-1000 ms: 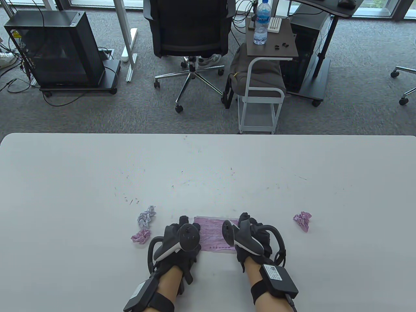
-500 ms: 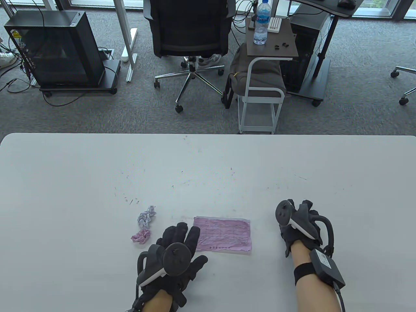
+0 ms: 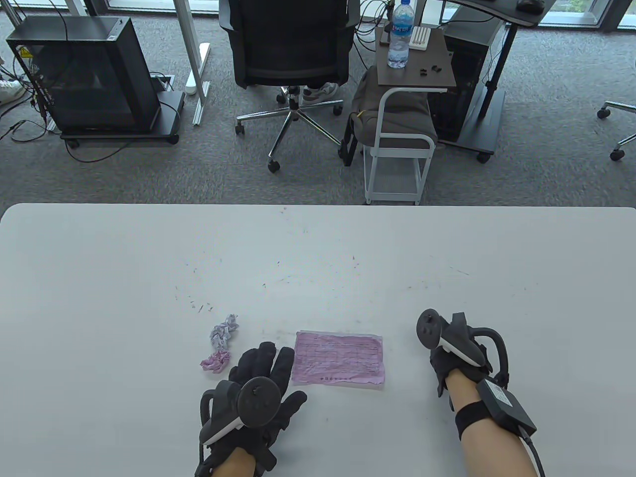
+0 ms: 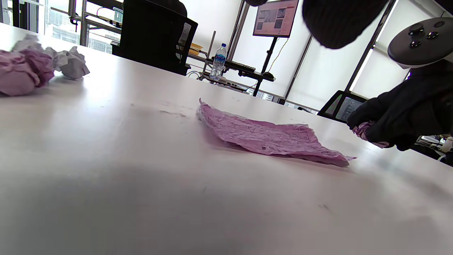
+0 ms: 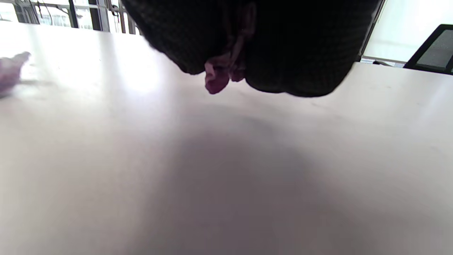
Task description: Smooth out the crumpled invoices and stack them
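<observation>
On the white table, low centre of the table view, I see the flattened pink paper invoice lying flat. My left hand, fingers spread wide and straight, rests just left of it, holding nothing. My right hand, lower right, grips a crumpled pink paper ball; two more crumpled pink-and-white balls sit left of centre.

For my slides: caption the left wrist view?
Flattened invoice on table; right hand grips a crumpled one.

Office: swivel chair, computer tower
</observation>
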`<state>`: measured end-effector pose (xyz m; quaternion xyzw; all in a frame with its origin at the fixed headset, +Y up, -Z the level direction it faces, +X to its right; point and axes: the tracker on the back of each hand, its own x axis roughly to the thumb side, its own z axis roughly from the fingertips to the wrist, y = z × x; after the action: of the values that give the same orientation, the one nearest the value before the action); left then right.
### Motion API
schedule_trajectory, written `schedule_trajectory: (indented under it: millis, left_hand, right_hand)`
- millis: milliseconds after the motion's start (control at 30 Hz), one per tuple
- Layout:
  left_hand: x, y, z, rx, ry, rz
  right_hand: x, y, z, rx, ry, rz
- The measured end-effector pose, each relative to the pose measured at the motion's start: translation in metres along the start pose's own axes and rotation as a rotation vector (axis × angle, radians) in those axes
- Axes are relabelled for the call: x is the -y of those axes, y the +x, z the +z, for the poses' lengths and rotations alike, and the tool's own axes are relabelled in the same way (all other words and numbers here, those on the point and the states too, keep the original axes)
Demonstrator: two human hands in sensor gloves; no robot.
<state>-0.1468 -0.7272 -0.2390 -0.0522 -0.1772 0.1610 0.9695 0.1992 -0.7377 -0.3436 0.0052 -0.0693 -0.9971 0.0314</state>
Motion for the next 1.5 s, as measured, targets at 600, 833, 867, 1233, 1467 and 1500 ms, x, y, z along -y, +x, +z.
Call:
schedule_trajectory:
  millis: [600,833,867,1233,1467,1500]
  left_hand:
    - [-0.016,0.032,0.008,0.356,-0.068,0.621]
    - [-0.004,0.019,0.010,0.165,0.005,0.654]
    - [-0.002,0.017,0.009,0.149,-0.004,0.679]
    - [0.002,0.008,0.003,0.101,0.017,0.778]
    - [-0.001,-0.015,0.010,0.045,0.118,0.932]
    - [0.001,-0.015,0.009,0.063,0.095,0.987]
  right_hand:
    - [0.038,0.120,0.129,0.394,-0.027,-0.972]
    - [0.008,0.118,0.128,0.531,-0.012,-1.023]
    - [0.007,0.118,0.128,0.520,-0.033,-1.038]
    - [0.013,0.113,0.128,0.523,-0.135,-0.950]
    - [0.008,0.107,0.125,0.456,-0.166,-1.133]
    - [0.008,0.106,0.126,0.467,-0.156,-1.166]
